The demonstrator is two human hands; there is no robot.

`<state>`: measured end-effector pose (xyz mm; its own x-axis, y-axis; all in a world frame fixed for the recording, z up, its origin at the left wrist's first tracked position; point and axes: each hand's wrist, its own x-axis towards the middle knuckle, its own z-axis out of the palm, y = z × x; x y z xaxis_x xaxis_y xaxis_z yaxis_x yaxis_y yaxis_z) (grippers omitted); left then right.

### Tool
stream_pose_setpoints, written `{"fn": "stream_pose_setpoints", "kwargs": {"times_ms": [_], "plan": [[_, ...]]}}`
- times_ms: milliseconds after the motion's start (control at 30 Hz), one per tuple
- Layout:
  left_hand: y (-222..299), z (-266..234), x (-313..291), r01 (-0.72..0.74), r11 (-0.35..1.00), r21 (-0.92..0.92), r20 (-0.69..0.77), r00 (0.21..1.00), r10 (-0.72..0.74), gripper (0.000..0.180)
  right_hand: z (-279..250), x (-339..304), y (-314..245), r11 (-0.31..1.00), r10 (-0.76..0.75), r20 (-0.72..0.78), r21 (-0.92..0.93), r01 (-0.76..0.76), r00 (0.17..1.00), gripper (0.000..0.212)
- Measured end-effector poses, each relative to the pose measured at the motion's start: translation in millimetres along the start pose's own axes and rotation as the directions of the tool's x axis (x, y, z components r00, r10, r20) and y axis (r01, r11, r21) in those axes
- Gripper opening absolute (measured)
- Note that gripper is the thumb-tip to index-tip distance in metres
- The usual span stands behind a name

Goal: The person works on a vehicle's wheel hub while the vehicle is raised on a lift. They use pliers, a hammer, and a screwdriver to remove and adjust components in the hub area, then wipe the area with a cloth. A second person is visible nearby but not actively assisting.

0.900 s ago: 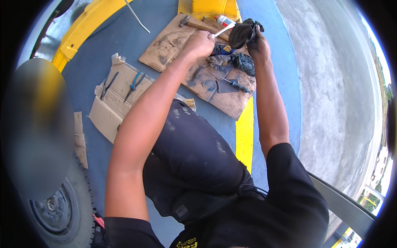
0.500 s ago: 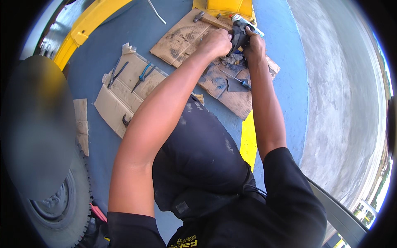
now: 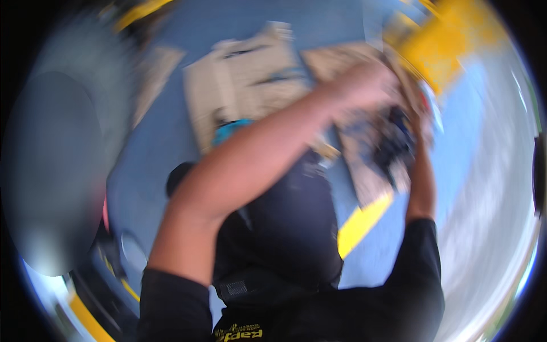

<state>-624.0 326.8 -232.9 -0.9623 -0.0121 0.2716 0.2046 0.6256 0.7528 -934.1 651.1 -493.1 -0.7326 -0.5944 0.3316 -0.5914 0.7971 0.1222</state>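
Motion blur covers this moment. My left hand (image 3: 373, 85) reaches over the dirty cardboard (image 3: 325, 60) at the far right, beside a long brown strip (image 3: 405, 77) that looks like a hammer handle. Close to that strip's lower end is my right hand (image 3: 422, 122), with a white and red can (image 3: 436, 111) just past it. The fingers of both hands are smeared, so any grip is hidden. A crumpled black thing (image 3: 394, 139) lies on the cardboard below my hands, apart from the left one.
Another cardboard sheet (image 3: 202, 85) lies to the left, bearing blue-handled pliers (image 3: 279, 75), a dark tool (image 3: 245, 52) and a teal item (image 3: 228, 131). A yellow metal base (image 3: 450, 43) stands far right. A wheel (image 3: 85, 51) is at left. Yellow paint (image 3: 364, 222) marks the blue floor.
My view has swung, shifting the scene rightward. The black thing, between both hands before, now lies lower on the cardboard. My hands have moved beside the brown strip and the can.
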Motion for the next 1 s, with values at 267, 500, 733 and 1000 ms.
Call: {"fn": "stream_pose_setpoints", "kwargs": {"times_ms": [267, 500, 733, 1000], "plan": [[18.0, -127.7, -151.6, 0.313, 0.947, -0.07, -0.192, 0.927, -0.321, 0.032, 38.4, 68.0, -87.4, 0.999, -0.031, 0.284, -0.009, 0.035, 0.958, 0.055], [1.3, -251.1, -269.0, 0.503, 0.687, -0.525, -0.383, 0.581, -0.718, 0.033, 39.2, 72.0, -60.0, 0.988, -0.007, 0.287, -0.148, 0.052, 0.958, 0.046], [-6.4, -316.4, -336.6, 0.26, 0.477, -0.84, -0.415, 0.258, -0.872, 0.026, 29.9, 124.1, -41.6, 0.999, 0.049, 0.395, -0.03, -0.04, 0.918, 0.059], [4.8, -378.3, -431.1, 0.162, 0.588, -0.792, -0.499, 0.382, -0.778, 0.034, -54.4, 47.0, -147.9, 0.981, 0.16, 0.133, 0.092, -0.173, 0.978, 0.05]]}}
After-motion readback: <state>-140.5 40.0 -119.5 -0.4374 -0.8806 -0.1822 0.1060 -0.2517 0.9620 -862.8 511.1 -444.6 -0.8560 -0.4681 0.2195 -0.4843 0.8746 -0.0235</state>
